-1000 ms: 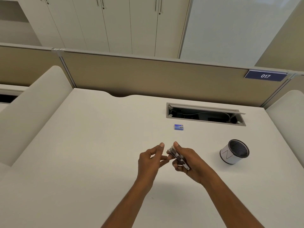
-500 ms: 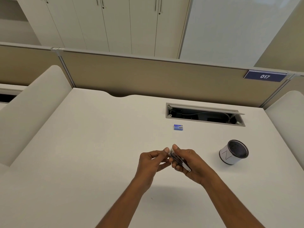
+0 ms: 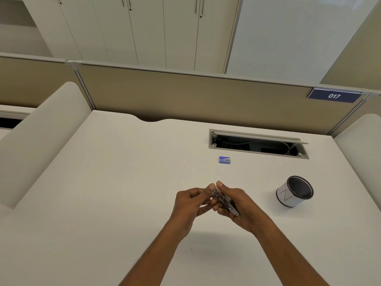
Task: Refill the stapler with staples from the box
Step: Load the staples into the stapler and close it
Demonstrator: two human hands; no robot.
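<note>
Over the desk (image 3: 103, 193), right hand (image 3: 239, 207) grips far-left-pointing stapler (image 3: 225, 203); left hand (image 3: 188, 203) seemingly pinches tip.

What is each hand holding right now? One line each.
Left hand: pinches the front end of the stapler.
Right hand: grips the stapler.

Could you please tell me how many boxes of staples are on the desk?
1. The small blue staple box lies flat on the white desk, beyond the held stapler and just in front of the open cable hatch. None appears to be hidden.
</note>
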